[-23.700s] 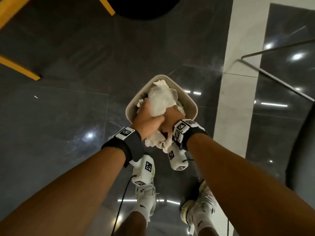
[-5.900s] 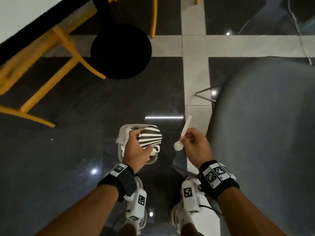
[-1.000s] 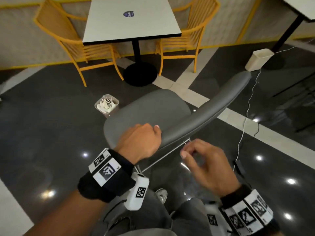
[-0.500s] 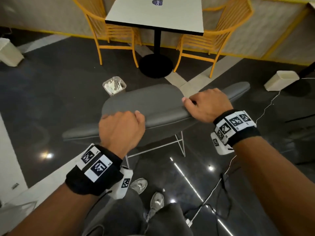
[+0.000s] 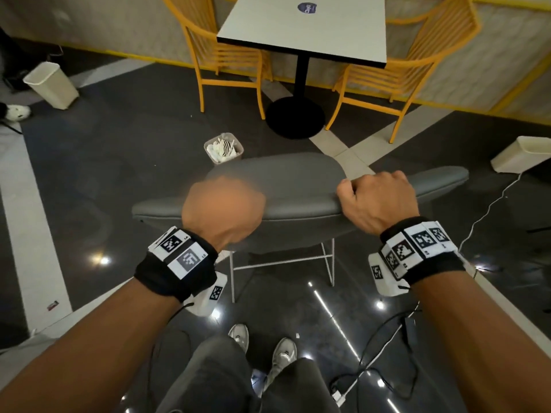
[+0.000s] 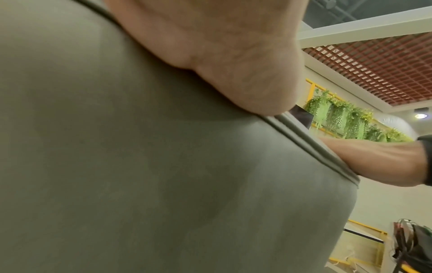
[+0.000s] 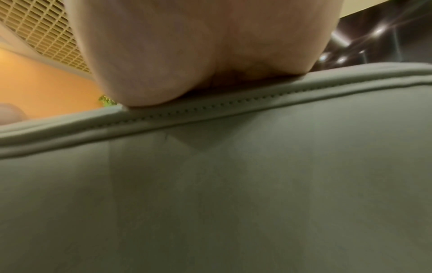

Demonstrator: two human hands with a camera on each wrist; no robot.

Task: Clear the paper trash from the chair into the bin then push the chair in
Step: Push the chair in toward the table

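The grey padded chair stands with its back towards me and its seat bare. My left hand, blurred, curls over the top edge of the backrest on the left. My right hand grips the same edge on the right, fingers hooked over it. In the wrist views each palm presses on the piped rim of the backrest; the fingers are hidden there. The small bin, holding white paper and a striped cup, sits on the floor just beyond the seat's left front.
A white table on a black pedestal stands ahead, with a yellow chair at each side. Two more bins stand far left and right. Cables lie by my feet.
A second ago my right hand was off the chair; now it grips the backrest. The chair has swung round so its back faces me squarely. My left hand stayed on the backrest.
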